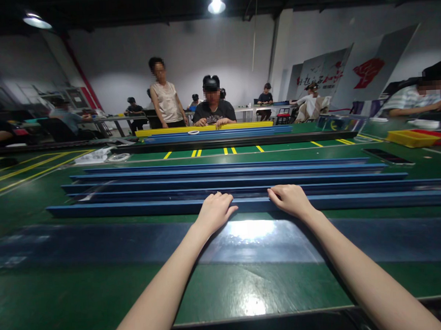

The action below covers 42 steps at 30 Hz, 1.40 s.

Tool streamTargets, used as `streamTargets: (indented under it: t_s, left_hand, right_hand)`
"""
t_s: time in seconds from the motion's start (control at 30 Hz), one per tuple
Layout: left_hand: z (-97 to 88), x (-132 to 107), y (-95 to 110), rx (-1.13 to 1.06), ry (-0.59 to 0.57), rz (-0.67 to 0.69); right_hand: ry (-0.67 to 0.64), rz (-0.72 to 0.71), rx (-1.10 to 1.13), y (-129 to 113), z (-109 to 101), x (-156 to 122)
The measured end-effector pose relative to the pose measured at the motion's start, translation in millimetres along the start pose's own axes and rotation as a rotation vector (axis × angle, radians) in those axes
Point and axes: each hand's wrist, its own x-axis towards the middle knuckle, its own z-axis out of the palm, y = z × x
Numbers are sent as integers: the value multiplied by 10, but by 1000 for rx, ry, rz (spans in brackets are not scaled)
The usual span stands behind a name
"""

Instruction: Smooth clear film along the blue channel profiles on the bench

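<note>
The nearest blue rail (134, 209) lies crosswise in front of me on the green surface (212, 298). My left hand (216, 210) and right hand (292, 199) curl over it, apart; my fingertips are hidden, so I can't tell whether either grips. More blue rails (170, 185) lie just beyond, a glossy strip (99, 243) nearer me. Farther off, a person (214, 111) sits behind yellow rails (246, 125).

Both arms (173, 280) reach forward, left hand (214, 210) and right hand (292, 199) apart, fingers (277, 189) bent.
</note>
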Motion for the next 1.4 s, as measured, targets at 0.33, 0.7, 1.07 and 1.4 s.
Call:
streamTargets:
  t_s: [0.33, 0.7, 1.07, 1.4]
  left_hand:
    - [0, -3, 16, 5, -9, -9]
    - [-11, 1, 17, -15, -8, -13]
    - [19, 14, -24, -35, -14, -10]
    - [17, 23, -35, -44, -28, -14]
  right_hand:
    - [-10, 5, -5, -6, -19, -7]
    - [-2, 5, -1, 5, 3, -7]
    - [3, 8, 7, 8, 9, -7]
    - [3, 10, 4, 10, 14, -9]
